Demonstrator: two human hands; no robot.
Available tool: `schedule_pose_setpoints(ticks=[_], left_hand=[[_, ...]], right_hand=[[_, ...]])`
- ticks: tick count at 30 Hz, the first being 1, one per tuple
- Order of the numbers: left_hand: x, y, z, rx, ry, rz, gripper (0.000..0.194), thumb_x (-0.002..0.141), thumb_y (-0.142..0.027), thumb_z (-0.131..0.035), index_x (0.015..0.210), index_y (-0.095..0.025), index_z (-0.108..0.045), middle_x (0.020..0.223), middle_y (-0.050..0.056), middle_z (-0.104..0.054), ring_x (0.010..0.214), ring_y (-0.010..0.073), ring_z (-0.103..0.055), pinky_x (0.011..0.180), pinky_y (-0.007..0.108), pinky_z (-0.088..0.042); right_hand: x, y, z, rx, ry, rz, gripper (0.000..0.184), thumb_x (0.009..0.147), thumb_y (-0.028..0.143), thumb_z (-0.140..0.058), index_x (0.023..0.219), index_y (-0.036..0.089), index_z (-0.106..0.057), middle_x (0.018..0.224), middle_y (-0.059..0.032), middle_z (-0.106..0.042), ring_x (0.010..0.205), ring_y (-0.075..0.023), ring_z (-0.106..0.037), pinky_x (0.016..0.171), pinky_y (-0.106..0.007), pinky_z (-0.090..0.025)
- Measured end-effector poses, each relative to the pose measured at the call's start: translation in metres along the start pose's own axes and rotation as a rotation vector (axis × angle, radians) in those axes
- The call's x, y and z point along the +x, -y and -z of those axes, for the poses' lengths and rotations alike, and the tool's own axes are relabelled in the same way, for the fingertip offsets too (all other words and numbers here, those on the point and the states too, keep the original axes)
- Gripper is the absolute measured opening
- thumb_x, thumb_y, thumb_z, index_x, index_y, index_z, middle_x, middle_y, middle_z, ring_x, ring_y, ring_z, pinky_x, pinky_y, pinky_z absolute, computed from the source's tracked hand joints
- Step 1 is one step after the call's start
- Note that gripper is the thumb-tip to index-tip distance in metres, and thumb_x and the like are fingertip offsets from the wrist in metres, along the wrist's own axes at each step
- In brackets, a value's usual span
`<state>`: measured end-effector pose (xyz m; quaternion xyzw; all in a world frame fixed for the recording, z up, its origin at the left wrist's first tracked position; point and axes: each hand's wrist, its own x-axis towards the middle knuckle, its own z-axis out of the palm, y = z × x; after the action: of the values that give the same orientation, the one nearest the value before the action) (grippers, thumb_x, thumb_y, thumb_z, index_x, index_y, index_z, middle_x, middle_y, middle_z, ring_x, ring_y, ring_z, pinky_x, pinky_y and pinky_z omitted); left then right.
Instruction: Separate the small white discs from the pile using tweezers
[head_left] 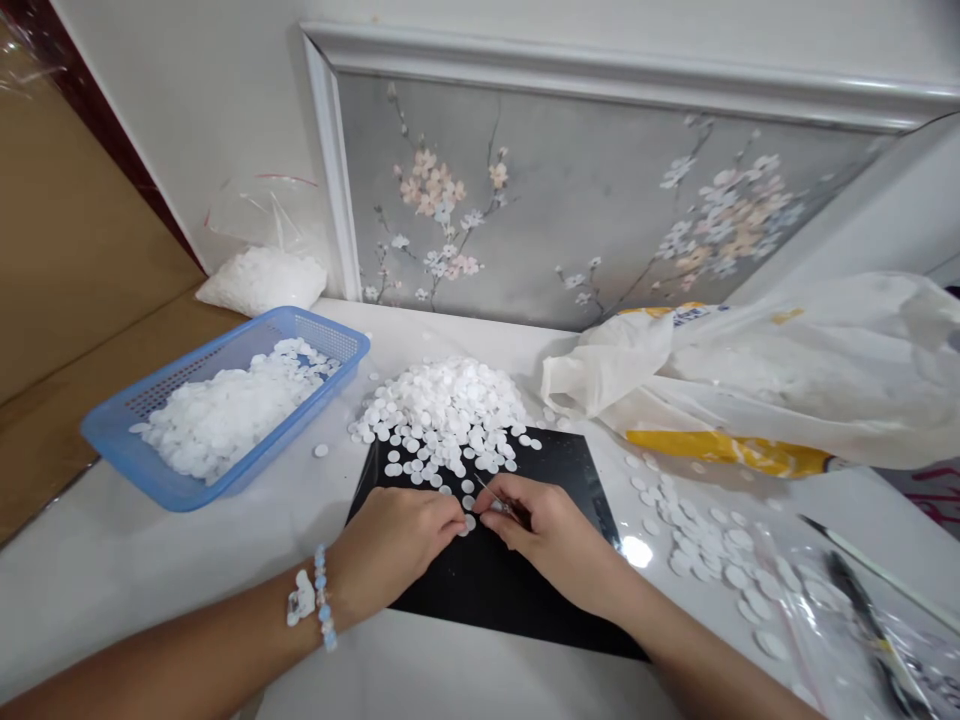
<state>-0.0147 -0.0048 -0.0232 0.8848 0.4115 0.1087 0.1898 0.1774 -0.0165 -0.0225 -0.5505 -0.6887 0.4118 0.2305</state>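
Many small round white discs [450, 400] lie in a heap that spills over the far edge of a black mat [517, 590]. Over the mat, my left hand [397, 540] is closed, its fingertips pinched at a single white disc [468, 524]. My right hand [551, 530] faces it from the right, fingers wrapped round a thin pointed metal tool [496, 499] whose tip points toward the loose discs. Most of the tool is hidden in the fingers, so its exact kind does not show. A narrow gap separates the two hands.
At left stands a blue plastic basket [225, 490] holding more discs, with a clear bag [262, 280] of white pieces behind it. A white plastic bag [787, 370] lies at right, near scattered discs [697, 535] and a black-handled tool [859, 595]. A framed flower picture [555, 200] backs the table.
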Motion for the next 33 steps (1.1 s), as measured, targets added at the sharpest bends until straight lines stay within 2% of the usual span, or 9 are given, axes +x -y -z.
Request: schedule_pose_setpoints(ticks=[7, 12, 16, 19, 21, 24, 28, 30, 33], left_hand=[[0.004, 0.001, 0.003, -0.083, 0.0, 0.093, 0.014, 0.087, -0.018, -0.052, 0.082, -0.021, -0.065, 0.074, -0.003, -0.069, 0.065, 0.0125, -0.062, 0.059, 0.021, -0.036], [0.003, 0.0, 0.002, -0.112, -0.01, 0.141, 0.015, 0.086, -0.023, -0.053, 0.08, -0.022, -0.067, 0.072, -0.002, -0.069, 0.064, 0.0137, -0.06, 0.058, 0.023, -0.034], [0.005, 0.002, 0.003, -0.214, -0.06, 0.219, 0.017, 0.085, -0.027, -0.051, 0.077, -0.021, -0.064, 0.057, -0.005, -0.056, 0.051, 0.0103, -0.047, 0.051, 0.022, -0.029], [0.008, 0.006, 0.005, -0.404, -0.114, 0.302, 0.018, 0.083, -0.031, -0.052, 0.074, -0.02, -0.062, 0.049, -0.008, -0.039, 0.047, 0.009, -0.035, 0.047, 0.021, -0.026], [0.009, 0.008, 0.007, -0.505, -0.124, 0.336, 0.019, 0.082, -0.034, -0.054, 0.073, -0.019, -0.061, 0.05, -0.008, -0.035, 0.048, 0.009, -0.033, 0.047, 0.021, -0.025], [0.009, 0.008, 0.009, -0.579, -0.115, 0.345, 0.02, 0.08, -0.036, -0.056, 0.073, -0.019, -0.063, 0.052, -0.008, -0.036, 0.05, 0.0092, -0.032, 0.048, 0.021, -0.025], [0.006, -0.001, 0.007, -0.635, -0.122, 0.337, 0.023, 0.081, -0.04, -0.056, 0.075, -0.019, -0.065, 0.053, -0.006, -0.04, 0.05, 0.0093, -0.032, 0.049, 0.022, -0.025], [0.004, -0.005, 0.005, -0.652, -0.117, 0.321, 0.024, 0.081, -0.04, -0.056, 0.075, -0.019, -0.066, 0.054, -0.005, -0.046, 0.05, 0.0092, -0.033, 0.048, 0.022, -0.025], [0.004, -0.004, 0.004, -0.668, -0.122, 0.326, 0.024, 0.082, -0.04, -0.055, 0.074, -0.019, -0.064, 0.055, -0.005, -0.048, 0.051, 0.0092, -0.034, 0.048, 0.022, -0.025]], right_hand=[[-0.001, 0.0, -0.004, 0.005, -0.013, 0.012, 0.006, 0.08, 0.018, -0.058, 0.074, 0.02, -0.058, 0.065, 0.0048, -0.055, 0.057, -0.0114, -0.046, 0.053, -0.023, -0.033], [0.001, 0.001, -0.017, -0.055, -0.05, 0.061, 0.02, 0.076, 0.017, -0.065, 0.064, 0.021, -0.049, 0.065, 0.004, -0.054, 0.059, -0.0125, -0.046, 0.054, -0.024, -0.033], [0.001, 0.001, -0.02, -0.109, -0.095, 0.089, 0.022, 0.075, 0.011, -0.062, 0.064, 0.02, -0.046, 0.066, 0.0038, -0.052, 0.059, -0.0124, -0.046, 0.055, -0.024, -0.033], [0.0, 0.001, -0.014, -0.038, -0.065, 0.043, 0.015, 0.072, 0.011, -0.063, 0.069, 0.02, -0.052, 0.062, 0.0059, -0.049, 0.057, -0.0112, -0.043, 0.054, -0.023, -0.031], [0.0, 0.001, -0.01, 0.027, -0.054, -0.003, 0.012, 0.072, 0.014, -0.064, 0.071, 0.021, -0.055, 0.06, 0.0069, -0.046, 0.055, -0.0103, -0.039, 0.052, -0.023, -0.03], [0.0, 0.003, -0.009, 0.133, -0.041, -0.07, 0.011, 0.073, 0.022, -0.066, 0.07, 0.02, -0.055, 0.057, 0.0074, -0.042, 0.053, -0.0096, -0.035, 0.05, -0.023, -0.028], [0.001, 0.007, -0.014, 0.35, 0.02, -0.074, 0.024, 0.076, 0.034, -0.065, 0.065, 0.019, -0.05, 0.057, 0.0069, -0.042, 0.052, -0.0091, -0.039, 0.049, -0.022, -0.03], [0.001, 0.007, -0.015, 0.436, 0.038, -0.07, 0.026, 0.077, 0.036, -0.064, 0.065, 0.019, -0.049, 0.056, 0.0068, -0.042, 0.051, -0.0088, -0.039, 0.049, -0.022, -0.031], [0.002, 0.006, -0.014, 0.462, 0.048, -0.088, 0.02, 0.079, 0.034, -0.063, 0.071, 0.018, -0.054, 0.055, 0.0066, -0.044, 0.05, -0.0088, -0.04, 0.049, -0.022, -0.033]])
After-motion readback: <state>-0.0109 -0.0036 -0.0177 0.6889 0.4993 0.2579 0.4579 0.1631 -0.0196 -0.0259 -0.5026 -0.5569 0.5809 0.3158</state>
